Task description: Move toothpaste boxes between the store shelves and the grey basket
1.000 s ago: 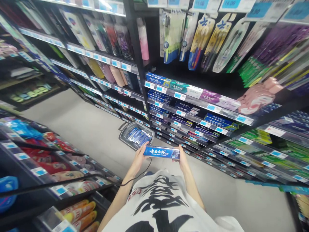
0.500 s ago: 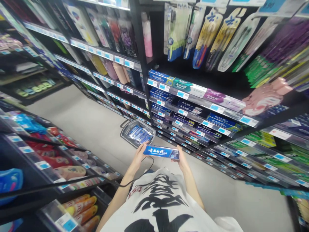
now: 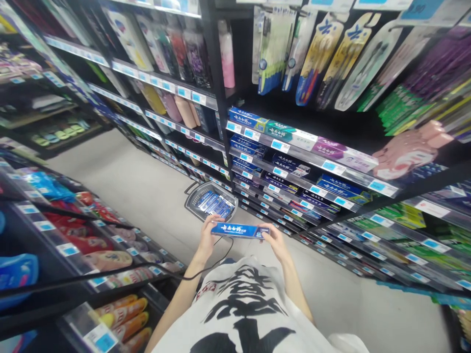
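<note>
A long blue toothpaste box with white lettering is held level in front of my shirt. My left hand is closed on its left end. Around its right end, the fingers of my right hand are also closed. Just beyond the box, a grey shopping basket stands on the floor. Several blue and white toothpaste boxes lie inside it.
A shelf with toothpaste boxes rises on the right, toothbrush packs hanging above. Bottles line the shelves at the far left. Another rack with red packages stands close on my left. A black cable crosses near my left forearm.
The toothpaste box has shifted slightly left and its printed face has tilted. My right hand has moved a little left with it, its fingers now bent over the box's end.
</note>
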Demonstrator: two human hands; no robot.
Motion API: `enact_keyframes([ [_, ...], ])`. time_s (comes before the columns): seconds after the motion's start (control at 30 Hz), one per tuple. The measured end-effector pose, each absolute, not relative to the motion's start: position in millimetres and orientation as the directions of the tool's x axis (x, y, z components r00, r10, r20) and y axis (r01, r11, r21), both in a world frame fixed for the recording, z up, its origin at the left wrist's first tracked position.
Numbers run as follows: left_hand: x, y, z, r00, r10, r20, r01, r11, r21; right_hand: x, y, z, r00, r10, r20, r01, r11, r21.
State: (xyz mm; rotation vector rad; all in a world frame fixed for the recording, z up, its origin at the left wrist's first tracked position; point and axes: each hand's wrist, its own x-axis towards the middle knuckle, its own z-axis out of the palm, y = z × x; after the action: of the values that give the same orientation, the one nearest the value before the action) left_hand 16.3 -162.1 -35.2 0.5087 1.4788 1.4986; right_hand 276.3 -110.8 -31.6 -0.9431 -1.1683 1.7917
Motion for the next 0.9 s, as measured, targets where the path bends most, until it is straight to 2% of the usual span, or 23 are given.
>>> enact_keyframes([
  [0.1,15,-159,-28,-0.503,0.803,-0.319,-0.302,0.182,0.936,277,-110,-30,-0.474,0.859,-0.195,-0.132,-0.288,-0.949],
  [0.2,18,-158,-26,-0.502,0.766,-0.401,-0.290,0.288,0.913,274,-108,-34,-0.454,0.818,-0.352,-0.022,-0.405,-0.914],
  [0.3,25,-159,-30,-0.408,0.756,-0.512,-0.299,0.419,0.857,275,-106,-41,-0.360,0.781,-0.510,0.034,-0.536,-0.844],
  [0.4,35,-164,-36,-0.290,0.778,-0.557,-0.299,0.480,0.825,288,-104,-48,-0.320,0.753,-0.574,0.049,-0.592,-0.804],
  [0.53,47,-168,-39,-0.123,0.835,-0.536,-0.283,0.488,0.826,317,-99,-55,-0.294,0.745,-0.599,0.069,-0.609,-0.790],
  [0.7,54,-156,-34,-0.045,0.887,-0.461,-0.278,0.432,0.858,336,-95,-60,-0.266,0.768,-0.583,0.050,-0.592,-0.804],
  [0.9,44,-116,-27,-0.065,0.906,-0.418,-0.282,0.385,0.879,325,-94,-46,-0.199,0.890,-0.409,-0.069,-0.429,-0.901],
])
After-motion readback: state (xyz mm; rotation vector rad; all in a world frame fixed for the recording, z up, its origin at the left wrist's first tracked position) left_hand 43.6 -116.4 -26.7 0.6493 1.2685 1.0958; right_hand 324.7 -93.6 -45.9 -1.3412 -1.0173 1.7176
